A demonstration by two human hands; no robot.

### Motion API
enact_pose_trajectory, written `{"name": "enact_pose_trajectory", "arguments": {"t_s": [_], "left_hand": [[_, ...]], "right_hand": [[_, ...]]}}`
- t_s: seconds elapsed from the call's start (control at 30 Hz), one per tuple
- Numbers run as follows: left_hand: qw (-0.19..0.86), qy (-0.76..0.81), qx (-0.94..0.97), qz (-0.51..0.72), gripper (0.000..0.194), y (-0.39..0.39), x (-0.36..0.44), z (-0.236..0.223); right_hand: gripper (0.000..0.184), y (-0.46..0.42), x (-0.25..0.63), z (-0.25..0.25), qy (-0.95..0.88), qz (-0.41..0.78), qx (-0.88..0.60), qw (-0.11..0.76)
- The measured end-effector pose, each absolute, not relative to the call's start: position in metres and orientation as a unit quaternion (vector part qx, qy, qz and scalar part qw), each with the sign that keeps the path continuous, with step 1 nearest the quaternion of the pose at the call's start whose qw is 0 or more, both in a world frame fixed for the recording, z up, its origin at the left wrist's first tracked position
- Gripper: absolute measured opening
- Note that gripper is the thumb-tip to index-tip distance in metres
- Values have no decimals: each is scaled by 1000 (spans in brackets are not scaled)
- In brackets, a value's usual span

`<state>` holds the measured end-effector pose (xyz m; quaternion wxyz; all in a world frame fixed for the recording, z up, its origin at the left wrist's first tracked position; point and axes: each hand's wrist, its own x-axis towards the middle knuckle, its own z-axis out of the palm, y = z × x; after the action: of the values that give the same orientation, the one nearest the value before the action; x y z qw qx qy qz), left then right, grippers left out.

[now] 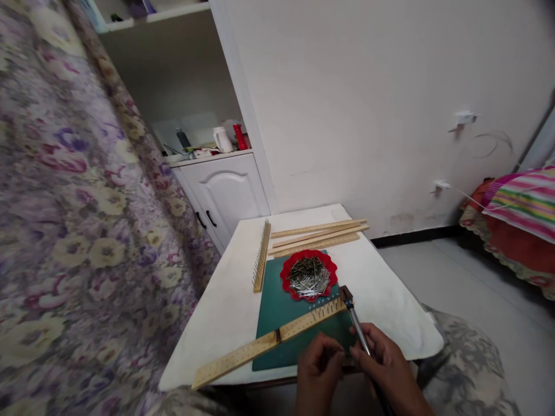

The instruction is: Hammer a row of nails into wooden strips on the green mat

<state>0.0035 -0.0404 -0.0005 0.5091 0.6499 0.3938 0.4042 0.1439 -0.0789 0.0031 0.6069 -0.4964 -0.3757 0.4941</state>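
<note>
My right hand (388, 364) is wrapped round a hammer (359, 329), its dark head up near the right end of a wooden strip. The fingers of my left hand (319, 367) are pinched together beside it; a small thing may be between the fingertips, too small to name. Across a green mat (271, 309) lies the wooden strip (243, 353), dotted with holes, with several nails standing at its right end. Just beyond it sits a red scalloped dish (286, 286) full of loose nails, some dark and some silvery.
A second strip (259, 277) with a row of upright nails lies left of the mat. Several bare wooden strips (318, 236) lie at the back of the white table (221, 323). A floral curtain (99, 231) hangs on the left, and a white cabinet (234, 193) stands behind.
</note>
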Motion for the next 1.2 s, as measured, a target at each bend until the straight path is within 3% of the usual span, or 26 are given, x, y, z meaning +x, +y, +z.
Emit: {"name": "enact_pose_trajectory", "arguments": {"t_s": [0.1,0.3,0.43,0.9,1.2], "left_hand": [[536,416,596,430,22,-35,-2,-3],[309,492,672,458,24,5,-33,7],[251,497,719,415,26,23,-34,2],[211,518,752,349,22,28,-25,-4],[217,515,751,352,18,34,-25,-12]], "right_hand": [[35,-81,144,7,-374,496,-507,597],[39,-82,146,14,-373,501,-517,585],[39,-82,145,12,-372,501,-516,587],[35,-81,147,6,-373,492,-523,587],[31,-73,143,26,-426,604,-444,506]]}}
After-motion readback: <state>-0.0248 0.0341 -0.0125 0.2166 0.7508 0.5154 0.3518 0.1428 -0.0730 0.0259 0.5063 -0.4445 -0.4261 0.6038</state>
